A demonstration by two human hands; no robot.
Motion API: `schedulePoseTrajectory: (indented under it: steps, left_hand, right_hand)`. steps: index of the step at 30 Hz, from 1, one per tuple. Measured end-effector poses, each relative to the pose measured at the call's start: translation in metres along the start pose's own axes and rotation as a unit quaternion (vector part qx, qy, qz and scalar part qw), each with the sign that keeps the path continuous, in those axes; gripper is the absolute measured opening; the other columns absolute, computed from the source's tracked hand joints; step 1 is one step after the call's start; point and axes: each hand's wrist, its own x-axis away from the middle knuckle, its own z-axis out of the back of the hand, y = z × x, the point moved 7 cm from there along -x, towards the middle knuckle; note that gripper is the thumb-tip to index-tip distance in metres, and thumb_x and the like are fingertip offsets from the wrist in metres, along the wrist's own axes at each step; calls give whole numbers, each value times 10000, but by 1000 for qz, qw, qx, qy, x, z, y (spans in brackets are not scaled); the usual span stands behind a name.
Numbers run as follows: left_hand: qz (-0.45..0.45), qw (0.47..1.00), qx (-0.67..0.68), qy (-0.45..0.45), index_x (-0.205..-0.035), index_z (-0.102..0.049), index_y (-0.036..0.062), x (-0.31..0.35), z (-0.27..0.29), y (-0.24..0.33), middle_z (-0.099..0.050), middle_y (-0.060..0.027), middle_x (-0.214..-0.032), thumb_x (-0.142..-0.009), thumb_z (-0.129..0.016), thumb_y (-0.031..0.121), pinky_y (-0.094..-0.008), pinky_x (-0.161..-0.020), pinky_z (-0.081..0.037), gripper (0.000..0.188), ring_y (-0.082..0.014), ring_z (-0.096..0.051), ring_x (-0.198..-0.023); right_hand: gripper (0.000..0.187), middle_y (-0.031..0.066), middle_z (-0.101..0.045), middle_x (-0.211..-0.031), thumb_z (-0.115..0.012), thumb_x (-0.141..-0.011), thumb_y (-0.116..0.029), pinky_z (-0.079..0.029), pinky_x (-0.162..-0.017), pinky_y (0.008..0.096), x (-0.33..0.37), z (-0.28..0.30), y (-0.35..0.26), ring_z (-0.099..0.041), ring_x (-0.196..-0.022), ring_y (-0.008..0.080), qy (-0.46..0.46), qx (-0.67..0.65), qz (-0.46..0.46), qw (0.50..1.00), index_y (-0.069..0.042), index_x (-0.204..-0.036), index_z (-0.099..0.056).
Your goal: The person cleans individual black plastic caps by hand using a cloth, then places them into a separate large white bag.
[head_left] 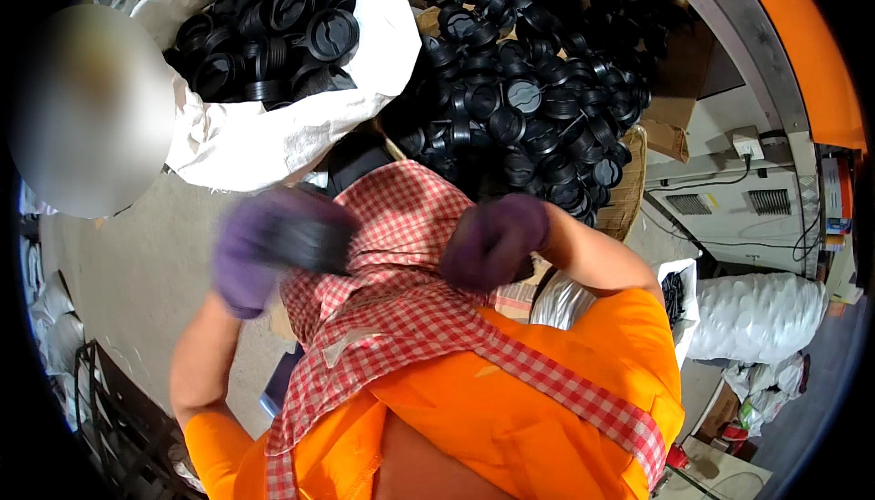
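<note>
My left hand (246, 249), in a purple glove, is raised in front of the red-and-white checked apron (401, 226). Its fingers are curled round a black cap (312, 237), smeared by motion. Across from it, my right hand (492, 243), also gloved in purple, is closed, with a dark edge showing beneath it; what it holds is hidden. Beyond the hands lies a large heap of round black caps (524, 94). More black caps (331, 35) fill an open white woven sack (246, 144) at the far left.
A wicker-like basket rim (629, 185) borders the heap on the right. Farther right are a pale cabinet (729, 181) with cables and a bulging white sack (756, 318). A dark metal rack (100, 409) stands at the lower left. A blurred round patch covers the upper left.
</note>
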Motion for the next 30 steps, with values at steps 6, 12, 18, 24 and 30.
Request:
schedulePoseTrajectory:
  steps: [6,12,18,24,30]
  left_hand:
    - [52,994,21,98,-1280,-451,-5,-10,-61,-37,-567,-100,-1134,-836,-533,135,-265,-858,-448,472,-181,-560,-1039]
    - [2,949,-270,162,-1146,-619,181,-22,-38,0,-549,-149,-916,-615,-609,-30,-356,-719,-475,572,-290,-575,-857]
    - [-82,666,-599,437,-1312,-470,90,-49,101,38,-497,-181,-1278,-723,-725,184,-386,-1002,-372,649,-350,-412,-1244]
    - [173,960,-220,0,-1240,-525,67,-59,-18,-48,-610,-162,-1086,-795,-674,265,-398,-921,-448,509,-339,-580,-1036]
    - [106,988,-93,59,-1291,-433,54,-66,-94,-88,-561,-186,-1142,-775,-661,112,-358,-871,-483,567,-329,-584,-1016]
  right_hand:
    - [181,70,-578,-805,-543,-855,-186,-444,-723,292,-16,58,-13,-530,-673,206,355,-16,443,823,-55,-730,-545]
    - [136,146,-628,-916,-574,-792,-75,-483,-775,408,69,84,-28,-605,-864,315,662,643,42,383,-89,-914,-633]
    - [323,155,-623,-1081,-534,-869,-335,-455,-892,424,129,142,65,-576,-1045,339,568,474,-465,487,-134,-1117,-588]
    - [263,153,-630,-1079,-541,-872,-273,-464,-869,399,158,156,70,-580,-1025,343,702,369,-306,526,-126,-1071,-630]
    - [294,72,-645,-951,-546,-885,-134,-481,-763,269,86,65,4,-597,-835,136,685,284,-24,670,-7,-1149,-579]
